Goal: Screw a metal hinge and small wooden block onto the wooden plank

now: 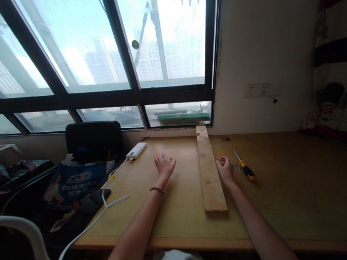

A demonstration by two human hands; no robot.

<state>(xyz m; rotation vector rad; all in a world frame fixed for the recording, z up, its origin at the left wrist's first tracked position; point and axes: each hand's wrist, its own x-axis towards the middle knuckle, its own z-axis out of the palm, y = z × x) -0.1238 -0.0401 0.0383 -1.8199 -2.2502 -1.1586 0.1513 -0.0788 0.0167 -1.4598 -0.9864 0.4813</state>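
Observation:
A long wooden plank (210,173) lies lengthwise on the table, its far end close to the window wall. To the left of it, my left hand (164,167) is open over the tabletop, fingers spread and apart from the plank. My right hand (225,170) is at the plank's right edge with its fingers curled in; anything between them is too small to make out. Just beyond that hand lie several small metal screws (235,167). A screwdriver (246,170) with a yellow and black handle rests to their right, its shaft pointing away from me.
On the table's left side sits a white power bank (136,150) with a plugged-in cable. A loose white cable (117,201) hangs over the left edge. Beside the table stands a black chair (94,136) with a blue bag (76,183). Wall sockets (263,90) are above the table.

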